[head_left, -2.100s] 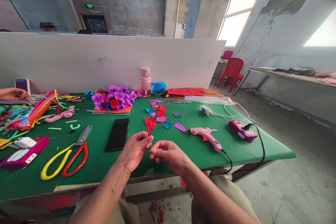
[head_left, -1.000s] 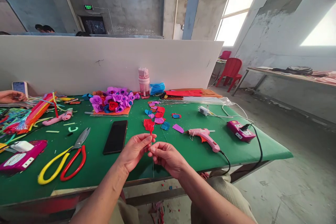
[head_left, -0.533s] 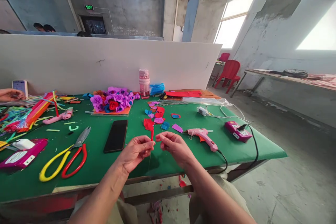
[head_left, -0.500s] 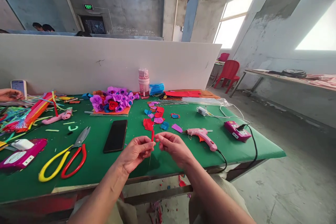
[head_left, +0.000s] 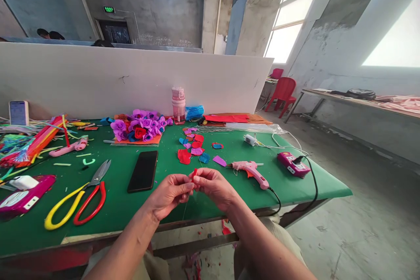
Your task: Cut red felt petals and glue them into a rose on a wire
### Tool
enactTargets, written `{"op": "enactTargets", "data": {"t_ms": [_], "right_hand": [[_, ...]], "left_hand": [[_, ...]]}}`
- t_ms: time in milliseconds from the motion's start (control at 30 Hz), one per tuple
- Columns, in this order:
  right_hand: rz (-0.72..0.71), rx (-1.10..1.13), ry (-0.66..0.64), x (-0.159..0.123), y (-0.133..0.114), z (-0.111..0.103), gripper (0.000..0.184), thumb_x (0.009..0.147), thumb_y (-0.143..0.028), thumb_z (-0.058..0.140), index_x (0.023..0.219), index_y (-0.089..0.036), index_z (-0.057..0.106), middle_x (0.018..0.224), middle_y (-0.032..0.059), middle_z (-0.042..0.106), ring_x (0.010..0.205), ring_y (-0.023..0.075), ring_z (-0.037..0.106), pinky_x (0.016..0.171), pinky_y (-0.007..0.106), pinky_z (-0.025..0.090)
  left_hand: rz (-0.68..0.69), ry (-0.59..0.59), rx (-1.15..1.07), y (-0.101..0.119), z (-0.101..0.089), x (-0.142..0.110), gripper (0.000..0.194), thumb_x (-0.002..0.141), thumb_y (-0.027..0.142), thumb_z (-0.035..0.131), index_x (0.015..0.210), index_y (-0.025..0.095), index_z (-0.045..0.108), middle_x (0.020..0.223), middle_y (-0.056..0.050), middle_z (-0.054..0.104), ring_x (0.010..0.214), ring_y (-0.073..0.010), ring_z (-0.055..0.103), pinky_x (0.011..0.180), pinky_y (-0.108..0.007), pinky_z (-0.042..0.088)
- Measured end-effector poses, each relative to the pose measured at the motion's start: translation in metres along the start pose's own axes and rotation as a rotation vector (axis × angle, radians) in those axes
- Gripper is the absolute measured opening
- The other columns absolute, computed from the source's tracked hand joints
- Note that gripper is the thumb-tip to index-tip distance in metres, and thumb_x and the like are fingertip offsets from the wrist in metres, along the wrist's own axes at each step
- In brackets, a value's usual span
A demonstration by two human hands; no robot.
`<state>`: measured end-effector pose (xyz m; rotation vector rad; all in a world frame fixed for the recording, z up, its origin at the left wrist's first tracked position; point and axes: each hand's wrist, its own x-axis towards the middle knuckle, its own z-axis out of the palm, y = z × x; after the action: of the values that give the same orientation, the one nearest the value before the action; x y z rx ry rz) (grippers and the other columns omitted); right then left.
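Between the fingertips of both hands is a small rolled strip of red crepe paper (head_left: 194, 174), with a thin wire hanging below it. My left hand (head_left: 172, 192) pinches its lower end. My right hand (head_left: 211, 186) closes thumb and forefinger on its upper part from the right. Just beyond the hands lie loose petals: a red petal (head_left: 184, 156), a blue petal (head_left: 204, 158) and a purple petal (head_left: 219, 160), with several more behind. A pink glue gun (head_left: 251, 171) rests to the right of my right hand. A black phone (head_left: 143, 171) lies beyond my left hand.
Scissors (head_left: 82, 197) with yellow and red handles lie left. A bunch of purple paper flowers (head_left: 141, 124), a pink bottle (head_left: 178, 104) and red paper sheets (head_left: 226, 118) line the white partition (head_left: 131, 74). Magenta power sockets (head_left: 293, 164) sit at both sides, cords trailing.
My right hand has come off the wire, moved up and closed on the red strip, folding its top down. Another person's hand at the far left has gone from view.
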<state>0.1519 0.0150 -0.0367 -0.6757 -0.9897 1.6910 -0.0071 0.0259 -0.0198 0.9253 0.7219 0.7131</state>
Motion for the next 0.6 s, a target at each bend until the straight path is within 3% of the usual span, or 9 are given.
{"op": "enactTargets", "data": {"t_ms": [167,333,467,600], "right_hand": [[0.002,-0.021,0.028,0.0,-0.001,0.001,0.02,0.065,-0.031,0.077,0.067,-0.016,0.065,0.067,-0.0003,0.06,0.059,0.0098,0.052,0.065,0.027,0.04],[-0.011,-0.057,0.071,0.0,-0.005,-0.003,0.026,0.064,-0.033,0.078,0.081,-0.016,0.07,0.068,-0.0006,0.061,0.057,0.0075,0.049,0.062,0.024,0.038],[-0.042,-0.106,0.118,0.001,-0.01,-0.008,0.023,0.066,-0.035,0.076,0.075,-0.015,0.07,0.059,-0.0023,0.057,0.054,0.0065,0.045,0.057,0.022,0.035],[-0.044,-0.004,0.188,0.001,-0.014,-0.009,0.034,0.072,-0.048,0.068,0.086,-0.017,0.069,0.07,-0.0011,0.058,0.056,0.0057,0.047,0.059,0.022,0.038]], "left_hand": [[0.001,-0.004,0.009,0.0,0.0,0.001,0.022,0.06,0.028,0.08,0.061,0.011,0.066,0.056,0.001,0.054,0.047,-0.0033,0.039,0.046,-0.017,0.025],[-0.02,0.008,0.013,-0.002,0.0,0.002,0.022,0.059,0.026,0.08,0.059,0.012,0.063,0.055,0.001,0.055,0.045,-0.0032,0.04,0.045,-0.017,0.025],[-0.036,0.009,0.004,-0.003,0.002,0.002,0.023,0.058,0.026,0.081,0.059,0.011,0.064,0.053,0.002,0.054,0.043,-0.0025,0.039,0.043,-0.017,0.024],[0.005,0.058,-0.03,-0.001,0.0,0.003,0.022,0.056,0.026,0.082,0.06,0.012,0.066,0.055,0.0,0.059,0.045,-0.004,0.044,0.044,-0.018,0.028]]}}
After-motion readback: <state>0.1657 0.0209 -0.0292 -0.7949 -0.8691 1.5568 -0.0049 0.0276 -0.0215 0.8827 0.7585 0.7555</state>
